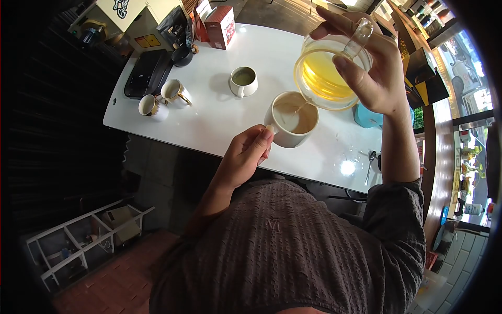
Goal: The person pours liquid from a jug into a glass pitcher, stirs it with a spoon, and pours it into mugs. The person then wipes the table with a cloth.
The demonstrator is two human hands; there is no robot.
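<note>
My right hand (374, 70) grips a clear glass pitcher (327, 76) by its handle, tilted, with yellow liquid in it. A thin stream runs from its rim into a large cream mug (290, 135) below. Closed round that mug's handle is my left hand (248, 149). Some liquid shows inside the mug, its exact level hard to make out. Farther back on the white table stands a small white cup (244, 90) holding greenish liquid, apart from both hands.
Two white mugs with gold trim, one nearer (153, 108) and one farther (177, 94), stand at the left by a black scale (148, 73). A red box (220, 27) and a machine (136, 23) are behind. A turquoise object (367, 116) and a spoon (370, 166) lie right on the white table (209, 123).
</note>
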